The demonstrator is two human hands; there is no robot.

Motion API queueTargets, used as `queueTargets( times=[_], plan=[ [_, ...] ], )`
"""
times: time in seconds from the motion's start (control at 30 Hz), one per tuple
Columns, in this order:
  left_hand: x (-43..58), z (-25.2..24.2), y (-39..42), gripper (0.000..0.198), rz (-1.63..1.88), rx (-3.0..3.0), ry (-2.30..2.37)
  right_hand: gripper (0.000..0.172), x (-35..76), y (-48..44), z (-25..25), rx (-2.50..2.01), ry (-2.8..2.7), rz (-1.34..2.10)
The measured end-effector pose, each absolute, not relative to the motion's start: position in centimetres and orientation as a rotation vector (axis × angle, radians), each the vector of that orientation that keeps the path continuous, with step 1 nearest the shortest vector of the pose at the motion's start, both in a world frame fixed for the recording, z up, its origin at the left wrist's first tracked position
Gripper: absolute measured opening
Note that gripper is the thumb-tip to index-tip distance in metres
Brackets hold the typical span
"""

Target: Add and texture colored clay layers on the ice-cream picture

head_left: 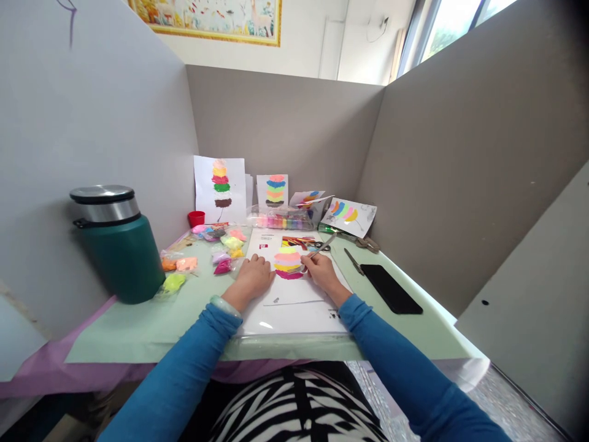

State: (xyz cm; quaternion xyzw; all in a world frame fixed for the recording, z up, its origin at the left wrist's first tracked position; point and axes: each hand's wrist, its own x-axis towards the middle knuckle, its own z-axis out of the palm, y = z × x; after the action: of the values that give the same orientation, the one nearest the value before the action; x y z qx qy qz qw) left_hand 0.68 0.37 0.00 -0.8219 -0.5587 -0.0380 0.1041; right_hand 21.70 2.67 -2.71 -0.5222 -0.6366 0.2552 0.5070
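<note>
My left hand (254, 277) lies on the white paper (294, 316), fingers resting at the left side of a layered colour shape. This shape (288, 263) has soft clay-like bands of yellow, pink and magenta. At its right edge my right hand (323, 274) pinches a slim silver tool (323, 245), which slants up to the right; its lower tip is hard to make out. A pair of scissors (326, 247) lies just behind that hand. Left of my left hand are small bags of coloured clay, among them a magenta lump (223, 266) and a yellow-green lump (173, 283).
A green flask (122, 252) stands at the left. A black phone (391, 288) and a dark slim knife-like tool (354, 261) lie at the right. Behind are a clear pack of colours (285, 220), a red cup (196, 218) and pictures (219, 190) against grey partitions (285, 123).
</note>
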Motion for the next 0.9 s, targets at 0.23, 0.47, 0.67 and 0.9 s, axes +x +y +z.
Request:
queueTargets(
  times=[0.23, 0.47, 0.67, 0.9],
  plan=[
    [0.7, 0.0, 0.4, 0.044, -0.093, -2.419, -1.660, 0.022, 21.8, 3.0, -2.7, -1.433, -1.577, 0.490],
    [0.7, 0.1, 0.3, 0.044, -0.096, -2.427, -1.650, 0.025, 22.3, 2.6, -2.5, -1.357, -1.505, 0.531],
    [0.7, 0.0, 0.4, 0.045, -0.114, -2.426, -1.653, 0.026, 21.2, 2.5, -2.5, -1.305, -1.622, 0.593],
    [0.6, 0.0, 0.3, 0.045, -0.117, -2.436, -1.656, 0.021, 23.5, 3.3, -2.7, -1.461, -1.487, 0.435]
  ],
)
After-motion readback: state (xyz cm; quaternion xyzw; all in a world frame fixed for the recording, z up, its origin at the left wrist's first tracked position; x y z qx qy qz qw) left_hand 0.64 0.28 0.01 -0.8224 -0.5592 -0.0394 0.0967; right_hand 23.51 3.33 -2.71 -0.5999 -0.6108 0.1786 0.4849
